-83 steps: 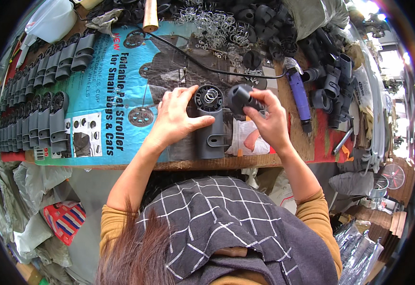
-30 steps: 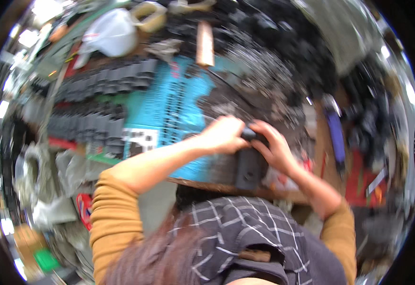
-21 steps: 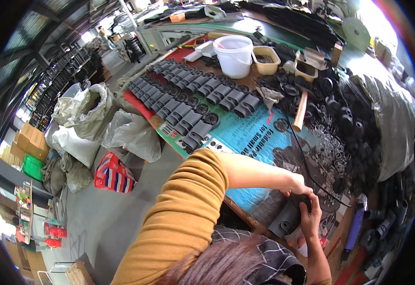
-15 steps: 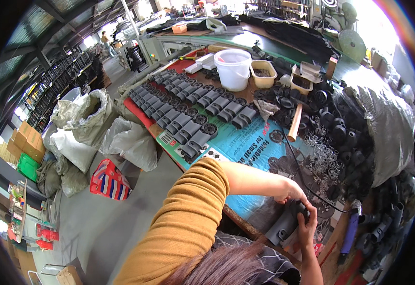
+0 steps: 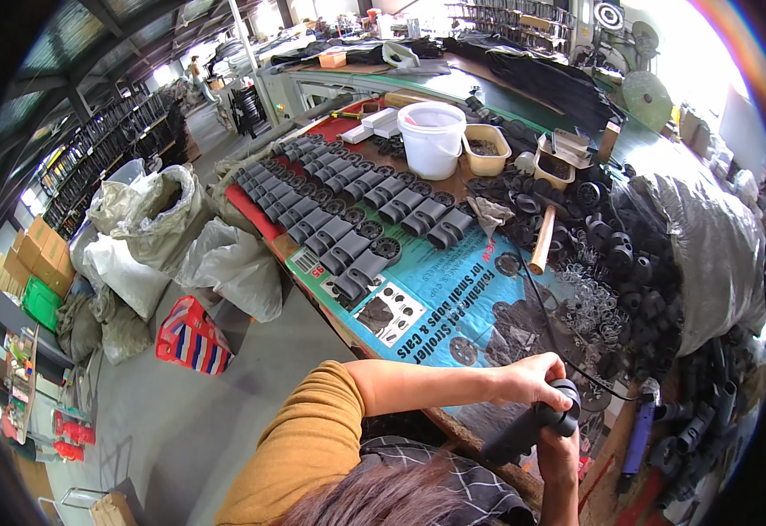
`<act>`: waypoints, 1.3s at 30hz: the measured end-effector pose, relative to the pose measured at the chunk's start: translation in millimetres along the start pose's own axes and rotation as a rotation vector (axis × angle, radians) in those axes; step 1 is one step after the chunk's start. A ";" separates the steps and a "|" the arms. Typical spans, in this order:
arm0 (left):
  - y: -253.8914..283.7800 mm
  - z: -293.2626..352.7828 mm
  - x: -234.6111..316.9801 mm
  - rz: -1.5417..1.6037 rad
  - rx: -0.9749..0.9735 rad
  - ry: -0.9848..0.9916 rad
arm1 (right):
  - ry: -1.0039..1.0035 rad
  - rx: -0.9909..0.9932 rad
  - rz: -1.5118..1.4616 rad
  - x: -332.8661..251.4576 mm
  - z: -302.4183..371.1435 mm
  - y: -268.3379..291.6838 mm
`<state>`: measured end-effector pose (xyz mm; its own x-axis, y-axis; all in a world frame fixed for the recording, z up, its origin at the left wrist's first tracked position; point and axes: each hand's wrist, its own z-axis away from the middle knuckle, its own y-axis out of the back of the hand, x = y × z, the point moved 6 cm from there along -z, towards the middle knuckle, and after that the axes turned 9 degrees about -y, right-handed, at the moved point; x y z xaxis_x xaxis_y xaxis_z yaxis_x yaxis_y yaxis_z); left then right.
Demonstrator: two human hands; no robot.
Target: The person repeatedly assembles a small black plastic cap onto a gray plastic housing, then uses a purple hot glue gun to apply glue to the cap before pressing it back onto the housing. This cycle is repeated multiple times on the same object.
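Close to my body, at the table's near edge, I hold a dark plastic stroller-wheel housing (image 5: pixel 513 436) with a round end. My left hand (image 5: pixel 527 382) is closed over the top of that round end, its thumb pressed against it. From below, my right hand (image 5: pixel 560 456) grips the same end; its fingers are partly hidden behind the part. The long body of the housing points down and to the left. Rows of similar dark housings (image 5: pixel 345 252) with wheels at their ends lie across the table to the left.
A wooden handle (image 5: pixel 542 238) juts over the blue printed sheet (image 5: pixel 440 302). Metal springs or clips (image 5: pixel 591 302) lie heaped right, beside loose black parts (image 5: pixel 619 250) and a purple tool (image 5: pixel 637 443). A white bucket (image 5: pixel 432 145) stands behind; sacks (image 5: pixel 229 267) stand left on the floor.
My left forearm has come lower and nearer. The housing has turned so its round end faces up, and my left thumb now presses on it. My right hand has shifted down.
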<state>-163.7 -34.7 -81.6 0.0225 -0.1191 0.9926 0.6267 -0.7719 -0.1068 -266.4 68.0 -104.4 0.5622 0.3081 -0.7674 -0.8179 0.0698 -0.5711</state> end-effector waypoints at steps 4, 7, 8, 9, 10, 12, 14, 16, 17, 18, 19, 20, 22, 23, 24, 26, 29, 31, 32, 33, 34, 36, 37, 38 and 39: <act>2.8 4.5 -0.9 0.136 0.011 0.015 | 0.002 0.033 0.061 -7.1 -0.4 -3.3; 4.2 3.8 2.0 0.216 -0.018 -0.077 | -0.016 0.066 0.065 -8.3 -1.9 -2.8; 5.3 4.4 1.3 0.227 -0.030 -0.071 | 0.007 0.086 0.082 -10.5 -2.0 -2.8; 6.4 5.2 1.6 0.239 -0.045 -0.072 | 0.016 0.102 0.113 -12.3 -2.2 -3.4; 6.9 6.4 2.4 0.256 -0.071 -0.068 | 0.009 0.096 0.149 -13.2 -2.7 -5.4; 10.5 8.6 7.2 0.145 -0.084 -0.095 | 0.028 0.082 0.177 -17.0 -3.7 -10.1; 11.4 9.8 13.3 -0.171 -0.103 -0.128 | 0.007 0.144 0.344 -18.8 -5.6 -11.6; 9.4 10.1 24.0 -0.521 -0.032 -0.237 | -0.003 0.132 0.478 -19.6 -8.2 -16.0; 8.7 10.5 29.2 -0.598 0.029 -0.298 | -0.023 0.145 0.515 -19.9 -9.1 -15.6; 8.3 11.4 34.3 -0.577 0.104 -0.375 | -0.019 0.164 0.541 -20.6 -10.2 -14.9; 8.3 10.5 33.3 -0.565 0.119 -0.373 | 0.016 0.159 0.543 -23.8 -10.8 -15.2; 7.5 10.0 31.6 -0.549 0.127 -0.380 | 0.002 0.178 0.600 -23.8 -11.8 -14.0; 9.2 7.6 27.1 -0.549 0.142 -0.381 | 0.020 0.186 0.702 -27.9 -13.4 -13.6; 10.4 6.0 24.6 -0.544 0.143 -0.378 | 0.008 0.185 0.695 -28.9 -14.8 -13.1; 11.8 4.5 21.9 -0.545 0.140 -0.369 | -0.009 0.183 0.696 -29.7 -16.2 -13.3; 13.4 3.3 20.6 -0.575 0.165 -0.391 | -0.058 0.193 0.754 -29.9 -20.1 -14.2; 14.3 3.8 17.8 -0.531 0.236 -0.376 | -0.027 0.219 0.718 -31.2 -26.0 -19.1; 16.3 5.0 17.3 -0.430 0.306 -0.381 | 0.054 0.221 0.770 -34.4 -28.8 -24.0; 17.2 6.8 20.2 -0.453 0.329 -0.439 | 0.083 0.222 0.807 -34.2 -30.3 -26.0; 17.8 7.5 23.6 -0.461 0.341 -0.499 | 0.095 0.223 0.914 -36.0 -30.3 -27.5; 19.6 8.7 27.5 -0.516 0.360 -0.570 | 0.143 0.245 0.957 -36.8 -31.2 -28.8; 22.7 9.9 31.9 -0.536 0.372 -0.665 | 0.278 0.217 1.030 -43.1 -30.9 -34.0; 22.3 12.1 35.9 -0.614 0.380 -0.750 | 0.239 0.243 1.116 -43.7 -29.0 -31.2; 20.8 14.2 38.2 -0.680 0.385 -0.806 | 0.269 0.306 1.084 -44.4 -26.1 -29.5; 19.3 13.2 36.3 -0.688 0.341 -0.790 | 0.228 0.290 1.135 -44.0 -24.5 -27.9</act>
<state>-140.4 -45.7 -46.9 0.0019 0.7970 0.6039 0.8758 -0.2928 0.3838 -265.4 29.3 -61.8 -0.5154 0.1587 -0.8421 -0.8423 0.0873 0.5319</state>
